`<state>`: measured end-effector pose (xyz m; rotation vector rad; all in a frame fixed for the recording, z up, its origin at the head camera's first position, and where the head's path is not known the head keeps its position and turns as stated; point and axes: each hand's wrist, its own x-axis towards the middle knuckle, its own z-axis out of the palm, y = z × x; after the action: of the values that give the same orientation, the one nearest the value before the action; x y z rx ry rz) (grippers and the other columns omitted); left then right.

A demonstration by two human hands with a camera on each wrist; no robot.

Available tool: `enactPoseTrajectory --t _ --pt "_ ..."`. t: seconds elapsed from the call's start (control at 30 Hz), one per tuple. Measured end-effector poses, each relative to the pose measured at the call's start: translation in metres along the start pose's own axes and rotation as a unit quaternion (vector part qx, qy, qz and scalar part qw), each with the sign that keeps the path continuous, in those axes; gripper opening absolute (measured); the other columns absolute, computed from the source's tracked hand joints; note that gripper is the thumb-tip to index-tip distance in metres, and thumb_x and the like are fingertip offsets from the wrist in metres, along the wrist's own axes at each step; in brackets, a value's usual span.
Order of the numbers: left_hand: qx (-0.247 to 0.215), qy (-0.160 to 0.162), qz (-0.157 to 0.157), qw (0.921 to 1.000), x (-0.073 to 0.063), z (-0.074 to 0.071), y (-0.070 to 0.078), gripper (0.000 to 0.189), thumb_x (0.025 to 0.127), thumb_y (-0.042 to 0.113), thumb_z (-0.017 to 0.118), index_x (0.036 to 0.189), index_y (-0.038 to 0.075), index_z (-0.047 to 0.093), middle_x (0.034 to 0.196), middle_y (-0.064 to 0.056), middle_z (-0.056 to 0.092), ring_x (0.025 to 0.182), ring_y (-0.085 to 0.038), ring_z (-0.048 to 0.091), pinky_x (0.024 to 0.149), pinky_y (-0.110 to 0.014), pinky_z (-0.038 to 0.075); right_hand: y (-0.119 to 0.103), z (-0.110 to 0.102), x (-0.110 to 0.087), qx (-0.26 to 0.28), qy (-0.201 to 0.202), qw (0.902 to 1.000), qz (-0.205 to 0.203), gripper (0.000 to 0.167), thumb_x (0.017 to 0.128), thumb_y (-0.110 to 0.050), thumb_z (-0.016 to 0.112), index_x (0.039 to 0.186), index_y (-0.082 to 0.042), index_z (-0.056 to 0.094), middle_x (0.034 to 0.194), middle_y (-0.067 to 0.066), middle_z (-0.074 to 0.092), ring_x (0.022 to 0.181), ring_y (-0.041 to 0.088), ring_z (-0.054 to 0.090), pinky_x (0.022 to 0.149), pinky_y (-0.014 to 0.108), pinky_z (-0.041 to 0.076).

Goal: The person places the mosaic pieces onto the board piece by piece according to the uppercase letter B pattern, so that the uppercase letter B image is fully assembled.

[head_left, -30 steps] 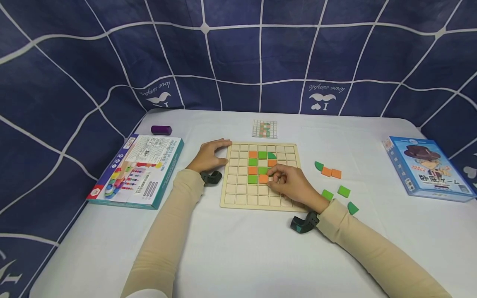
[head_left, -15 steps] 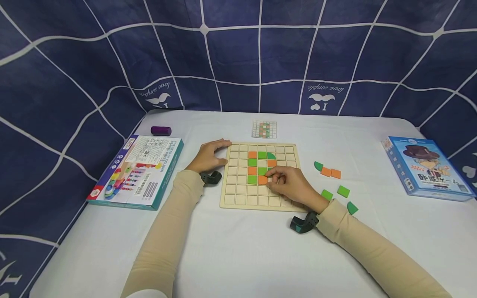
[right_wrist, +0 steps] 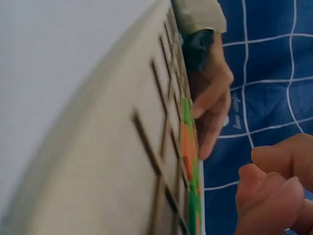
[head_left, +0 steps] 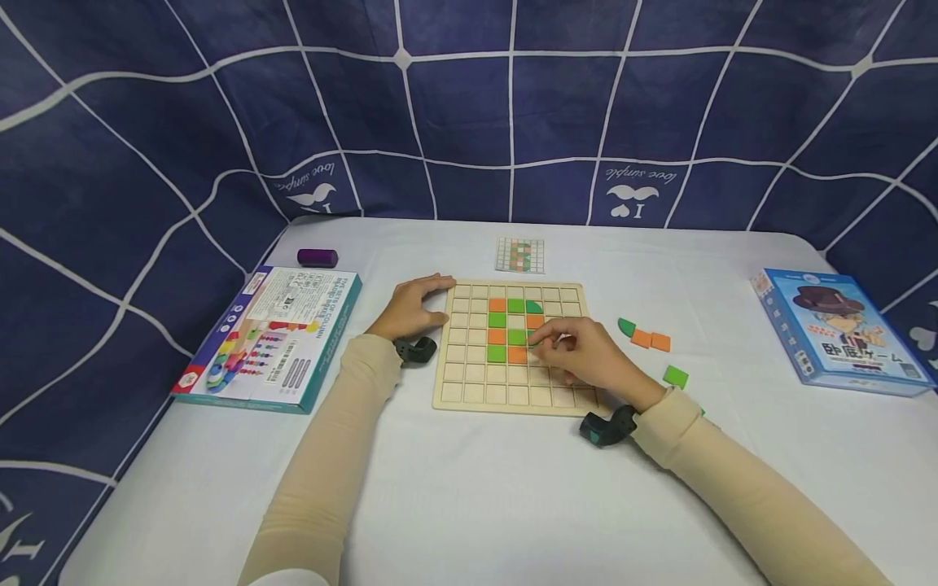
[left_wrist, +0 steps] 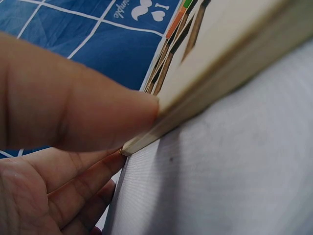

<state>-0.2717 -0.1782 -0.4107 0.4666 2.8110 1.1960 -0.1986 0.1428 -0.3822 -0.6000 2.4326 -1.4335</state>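
Since half a second ago, the right hand has been raised slightly. A dark green piece is partly seen at its fingertips; whether it is pinched cannot be told. The board's left edge is touched by the spread left hand.

Pale gridded board, lying flat

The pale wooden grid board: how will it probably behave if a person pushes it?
The board is probably stiff, as its edge looks solid and straight. It will likely slide rather than tip, since it lies flat on the white cloth. The left hand at its edge might resist a push.
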Motion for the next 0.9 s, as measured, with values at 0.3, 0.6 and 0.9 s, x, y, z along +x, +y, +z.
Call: enactPoseTrajectory --t 0.3,0.6,0.9 --pt "-0.002 0.004 0.005 1.0 0.001 0.001 0.0 0.067 0.086 0.002 0.076 0.152 0.002 0.061 0.162 -0.014 0.054 0.16 -0.032 0.037 0.134 -0.048 0.024 0.002 -0.038 0.001 -0.019 0.005 0.9995 0.023 0.023 0.102 -0.004 0.07 0.122 0.007 0.074 0.092 0.009 0.067 0.056 0.013 0.057 0.052 0.026 0.053" --pt "0.002 0.003 0.004 1.0 0.0 0.0 0.001 0.068 0.087 0.003 0.075 0.153 0.002 0.06 0.163 -0.015 0.053 0.16 -0.032 0.037 0.134 -0.049 0.024 0.025 -0.088 0.001 -0.051 0.033 0.9943 0.088 0.03 0.103 -0.012 0.071 0.128 0.005 0.072 0.085 0.009 0.066 0.059 0.014 0.058 0.044 0.024 0.042" --pt "0.001 0.004 0.001 1.0 -0.001 -0.001 0.0 0.068 0.086 0.003 0.075 0.153 0.002 0.06 0.163 -0.014 0.053 0.16 -0.032 0.037 0.134 -0.049 0.024 0.053 -0.111 -0.002 -0.057 0.034 0.9894 0.129 0.036 0.107 -0.017 0.066 0.135 0.005 0.067 0.076 0.004 0.063 0.063 0.014 0.059 0.056 0.024 0.052"
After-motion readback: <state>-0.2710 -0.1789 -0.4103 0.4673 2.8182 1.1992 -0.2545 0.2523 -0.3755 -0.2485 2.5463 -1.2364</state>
